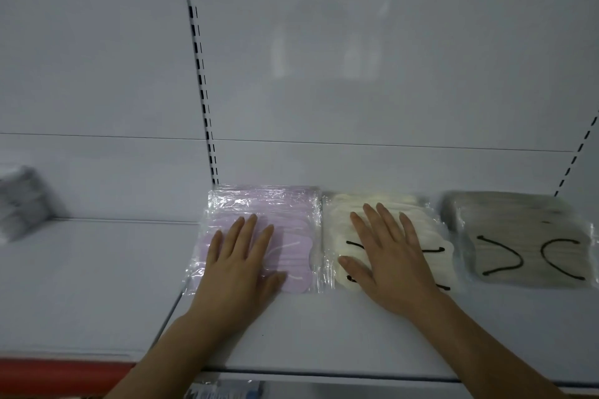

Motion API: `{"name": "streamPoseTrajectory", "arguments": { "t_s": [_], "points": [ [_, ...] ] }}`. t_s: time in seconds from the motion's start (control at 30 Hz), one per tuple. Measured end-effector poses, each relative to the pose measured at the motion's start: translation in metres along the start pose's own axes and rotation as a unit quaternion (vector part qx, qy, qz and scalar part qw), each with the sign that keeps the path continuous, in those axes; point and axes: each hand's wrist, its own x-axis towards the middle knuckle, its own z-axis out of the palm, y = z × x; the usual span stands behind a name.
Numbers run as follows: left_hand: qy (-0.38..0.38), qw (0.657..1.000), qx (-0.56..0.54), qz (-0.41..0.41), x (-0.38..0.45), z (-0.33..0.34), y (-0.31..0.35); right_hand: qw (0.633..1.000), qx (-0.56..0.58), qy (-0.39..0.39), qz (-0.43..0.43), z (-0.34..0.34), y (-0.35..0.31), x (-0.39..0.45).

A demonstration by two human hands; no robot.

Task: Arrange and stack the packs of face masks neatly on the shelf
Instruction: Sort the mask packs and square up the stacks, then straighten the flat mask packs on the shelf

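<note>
Clear plastic wraps each of the packs on the white metal shelf (324, 327). Under the fingers (249, 233) of the left hand (241, 266) lies the lilac pack of face masks in shiny transparent film (291, 230); the hand lies flat on its left half, the fingers straight and a little spread, the thumb pointing to the right along the pack's front part. Nothing is gripped, the palm only presses on the film.

The right hand (389, 256) lies in the same way on the cream-white pack of face masks with black ear loops (337, 236), fingers straight and moderately spread, thumb stretched to the left near the pack's front left corner. The black loops show on both sides of this hand. The two packs lie side by side between the hands, their film edges touching or nearly so (I cannot tell which).

To the right of the right hand's little finger, a small gap apart from the cream pack, lies a grey-beige pack of face masks with black curved ear loops (518, 236), touched by no hand. Far to the left of the left fingers a blurred grey stack of packs (22, 201) stands on the neighbouring shelf section. Behind the fingertips rises the white back panel (356, 58) with a slotted upright (201, 74).
</note>
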Motion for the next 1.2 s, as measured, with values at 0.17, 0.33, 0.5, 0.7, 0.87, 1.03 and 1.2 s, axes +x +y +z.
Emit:
{"name": "streamPoseTrajectory", "arguments": {
  "t_s": [0.17,0.33,0.5,0.7,0.87,1.03,1.2],
  "points": [
    [0.025,1.000,-0.011,-0.015,0.003,-0.004,0.004,1.000,0.012,0.022,-0.008,-0.002,-0.010,0.001],
    [0.051,0.998,-0.031,-0.014,0.005,-0.008,0.012,0.998,0.035,0.053,-0.009,-0.011,-0.023,0.001],
    [0.122,0.982,-0.147,-0.014,0.001,-0.027,0.023,0.982,0.131,0.132,-0.030,-0.031,-0.053,0.003],
    [0.168,0.933,-0.303,-0.099,-0.015,-0.054,0.017,0.953,0.242,0.179,-0.023,-0.058,-0.120,-0.001],
    [0.152,0.905,-0.365,-0.154,-0.044,-0.089,-0.013,0.945,0.292,0.146,-0.022,-0.065,-0.191,-0.002],
    [0.155,0.909,-0.341,-0.180,-0.094,-0.126,-0.088,0.936,0.330,0.120,0.008,-0.071,-0.287,0.003],
    [0.168,0.902,-0.342,-0.204,-0.152,-0.165,-0.177,0.923,0.372,0.098,0.025,-0.079,-0.395,0.008]
  ]
}}
